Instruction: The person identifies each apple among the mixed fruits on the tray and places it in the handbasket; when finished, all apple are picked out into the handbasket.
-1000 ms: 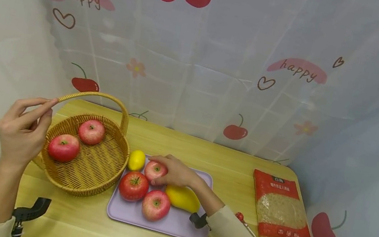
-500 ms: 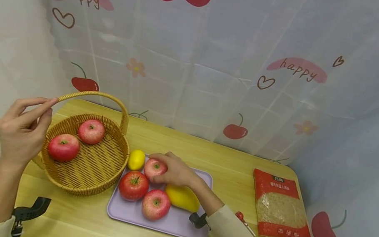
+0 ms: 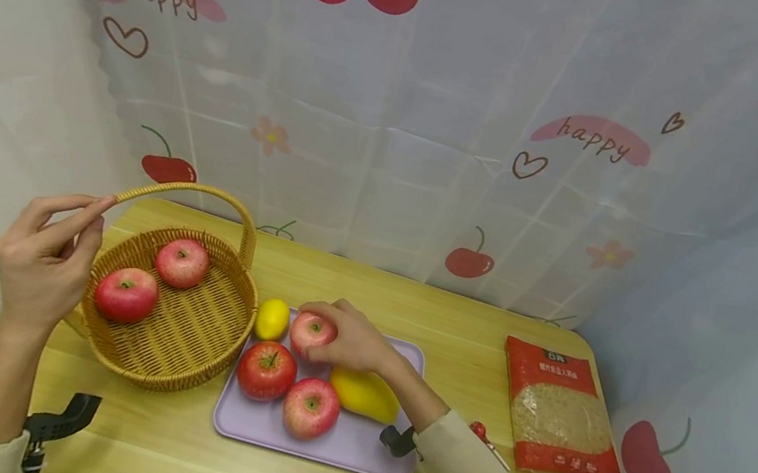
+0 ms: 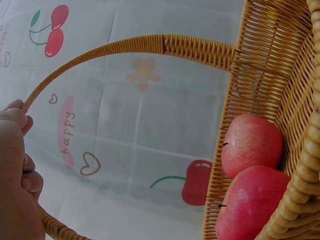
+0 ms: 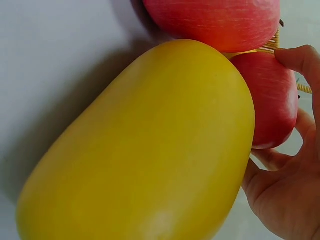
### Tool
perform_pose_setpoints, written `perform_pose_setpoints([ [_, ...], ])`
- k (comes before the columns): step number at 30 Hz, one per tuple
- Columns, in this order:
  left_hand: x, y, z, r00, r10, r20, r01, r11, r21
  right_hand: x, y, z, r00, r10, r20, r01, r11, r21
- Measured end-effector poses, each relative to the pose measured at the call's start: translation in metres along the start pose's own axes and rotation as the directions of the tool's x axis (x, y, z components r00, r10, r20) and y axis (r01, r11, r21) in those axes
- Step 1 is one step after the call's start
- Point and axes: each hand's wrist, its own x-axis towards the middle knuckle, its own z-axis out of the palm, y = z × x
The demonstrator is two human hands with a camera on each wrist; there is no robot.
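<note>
Wide underneath it all, the wood-grain tabletop [image 3: 159, 447]! On it, the wicker basket [image 3: 204, 324] at left; just beside that, the lilac tray [image 3: 359, 455]. Here's the left hand [image 3: 45, 250], pinching the basket's raised handle [image 3: 204, 190]. The right hand [image 3: 356, 340] is over the tray, fingers and thumb gripping fruit. Under that wrist, a yellow mango [image 3: 366, 397]. And the gripped apple [image 3: 310, 334]? At the tray's far left! 2 basket apples [image 3: 127, 294] sit side by side. Smallest, the lemon [image 3: 272, 320], near that held fruit.
</note>
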Motion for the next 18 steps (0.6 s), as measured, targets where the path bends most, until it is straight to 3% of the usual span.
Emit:
perform_pose_setpoints([
  [10, -0.0008, -0.0002, -0.0003, 1.0, 0.004, -0.003, -0.004, 1.0, 0.003, -0.0003, -0.0008, 0.0014, 0.997, -0.023, -0.07, 0.025, 0.999, 0.027],
  [18, -0.001, 0.0001, 0.0, 1.0, -0.002, -0.01, 0.002, 1.0, -0.006, -0.0021, -0.003, -0.0001, 0.995, -0.047, -0.083, 0.05, 0.998, 0.043],
])
